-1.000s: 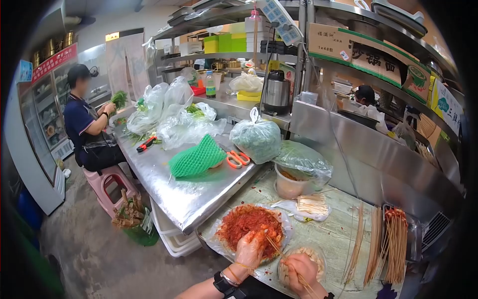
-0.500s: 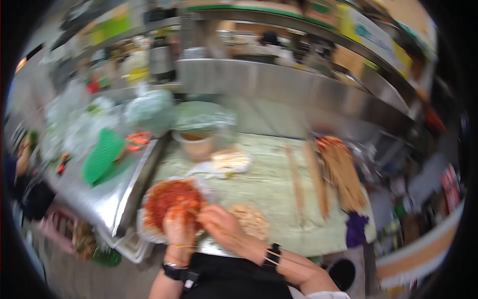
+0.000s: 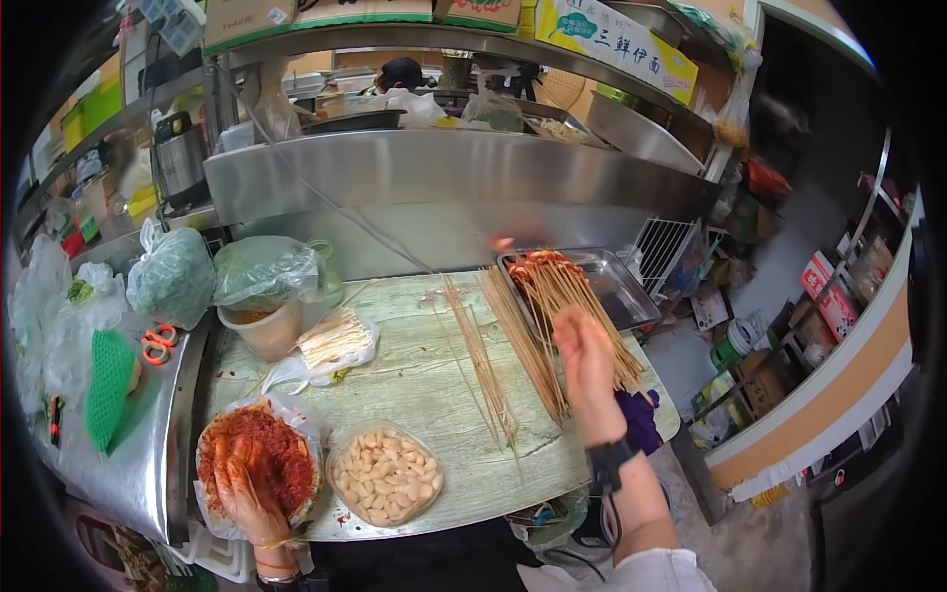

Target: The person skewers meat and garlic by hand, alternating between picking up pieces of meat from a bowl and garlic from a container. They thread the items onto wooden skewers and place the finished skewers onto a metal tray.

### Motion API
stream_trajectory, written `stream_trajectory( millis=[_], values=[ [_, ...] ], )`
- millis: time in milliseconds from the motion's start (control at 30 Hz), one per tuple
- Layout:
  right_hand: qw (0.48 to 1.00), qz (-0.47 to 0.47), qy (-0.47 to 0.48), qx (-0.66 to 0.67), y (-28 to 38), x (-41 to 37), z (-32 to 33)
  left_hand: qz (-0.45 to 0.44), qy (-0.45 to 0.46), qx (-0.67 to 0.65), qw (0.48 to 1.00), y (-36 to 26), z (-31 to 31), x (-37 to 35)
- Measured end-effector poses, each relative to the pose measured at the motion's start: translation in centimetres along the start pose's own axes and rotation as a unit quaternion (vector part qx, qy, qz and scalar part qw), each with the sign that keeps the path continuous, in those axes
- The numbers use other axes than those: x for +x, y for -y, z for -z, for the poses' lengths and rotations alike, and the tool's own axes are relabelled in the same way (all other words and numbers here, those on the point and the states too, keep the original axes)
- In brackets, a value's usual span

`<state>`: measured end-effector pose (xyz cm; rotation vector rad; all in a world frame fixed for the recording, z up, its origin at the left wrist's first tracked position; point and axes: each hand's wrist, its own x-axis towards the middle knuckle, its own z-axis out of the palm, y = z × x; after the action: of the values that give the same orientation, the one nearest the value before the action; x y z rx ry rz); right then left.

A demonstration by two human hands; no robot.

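Note:
My left hand (image 3: 247, 488) lies in a bowl of red, chilli-coated mixture (image 3: 281, 444). Its fingers are slightly apart on the mixture and smeared red. At the right, my right hand (image 3: 584, 370) is over a pile of loaded skewers (image 3: 567, 281), fingers stretched up and nothing visible in them. Those skewers have red-coated food at their far ends, resting on a metal tray (image 3: 623, 281). Left of them lie bare bamboo sticks (image 3: 523, 340) and a looser row of sticks (image 3: 475, 345). Beside the red bowl is a container of pale, clove-like pieces (image 3: 387, 479).
Behind the bowls are a plastic-covered tub (image 3: 261, 326) and pale strips on a bag (image 3: 335, 340). Orange scissors (image 3: 159, 343) and a green mesh (image 3: 109, 390) lie on the left steel counter. A steel panel (image 3: 454, 173) bounds the back; purple cloth (image 3: 639, 419) hangs at the right edge.
My right hand has moved from beside the red bowl to the skewers at the right; the sticks along its forearm no longer show there. My left hand stays in the bowl. The view has shifted right.

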<state>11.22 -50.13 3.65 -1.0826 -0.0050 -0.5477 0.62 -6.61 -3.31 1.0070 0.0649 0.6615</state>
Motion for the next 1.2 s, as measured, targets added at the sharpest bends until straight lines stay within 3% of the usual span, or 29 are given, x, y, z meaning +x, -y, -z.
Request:
stream_trajectory(
  millis=[67,167,333,400,433,467,533,600,633,667,700,733,800,867,933,967,1033,1067,1133,1200],
  values=[
    [0.994,-0.013,-0.095,0.054,-1.0,4.2,2.1,0.004,0.01,-0.009,1.0,0.1,0.0,0.0],
    [0.981,-0.06,-0.156,0.104,-4.2,9.2,5.1,0.019,-0.01,0.006,1.0,0.1,0.0,-0.1],
    [0.971,-0.091,-0.183,0.125,-6.5,10.1,5.8,0.006,0.026,0.006,1.0,-0.5,-1.2,-0.2],
    [0.957,-0.18,-0.184,0.132,-6.6,9.1,5.7,0.012,-0.008,0.02,1.0,-0.1,-0.5,-0.1],
    [0.975,-0.197,-0.075,0.076,-7.2,8.6,6.2,0.005,-0.017,0.043,0.999,0.2,0.0,-0.1],
    [0.972,-0.208,-0.076,0.074,-7.2,7.4,5.4,0.016,0.002,0.029,0.999,-0.2,-0.5,-0.2],
    [0.94,-0.255,0.098,-0.206,-5.4,4.9,2.3,0.025,0.008,0.019,0.999,-0.2,-0.6,-0.1],
    [0.92,-0.244,0.134,-0.277,-6.6,3.8,0.9,0.028,0.0,0.018,0.999,-0.4,-1.1,-0.2],
    [0.852,-0.197,0.177,-0.451,-7.6,3.5,0.4,0.029,-0.004,0.016,0.999,-0.5,-1.1,-0.3],
    [0.753,-0.14,0.214,-0.606,-8.1,3.1,-0.5,0.028,-0.007,0.017,0.999,-0.5,-0.9,-0.3],
    [0.687,-0.133,0.231,-0.676,-7.8,3.0,-1.9,0.027,-0.002,0.021,0.999,-0.2,-0.6,-0.2],
    [0.687,-0.132,0.234,-0.675,-8.4,3.0,-2.4,0.025,0.002,0.024,0.999,0.0,-0.4,-0.2],
    [0.566,0.028,0.225,-0.793,-10.2,3.2,-2.9,0.02,-0.01,0.028,0.999,0.1,-0.3,-0.2],
    [0.577,0.022,0.219,-0.787,-10.8,3.6,-3.5,-0.008,0.004,0.062,0.998,0.1,-0.4,-0.2],
    [0.529,-0.043,0.264,-0.805,-10.2,4.1,-4.3,-0.006,-0.001,0.052,0.999,-0.3,-0.8,-0.3],
    [0.529,-0.035,0.264,-0.806,-10.2,4.6,-4.0,0.006,0.008,0.047,0.999,-0.3,-0.8,-0.2],
    [0.591,-0.127,0.244,-0.759,-10.9,5.3,-2.8,0.01,0.016,0.057,0.998,-0.8,-1.1,-0.3],
    [0.588,-0.122,0.249,-0.76,-10.6,5.5,-2.8,0.006,0.009,0.055,0.998,-0.6,-0.9,-0.2],
    [0.719,-0.189,0.194,-0.64,-10.0,5.7,-2.1,0.002,-0.021,0.057,0.998,0.0,-0.4,-0.1],
    [0.717,-0.213,0.192,-0.636,-8.8,6.4,-2.4,0.014,-0.024,0.045,0.999,-0.4,-0.9,-0.3]
  ],
)
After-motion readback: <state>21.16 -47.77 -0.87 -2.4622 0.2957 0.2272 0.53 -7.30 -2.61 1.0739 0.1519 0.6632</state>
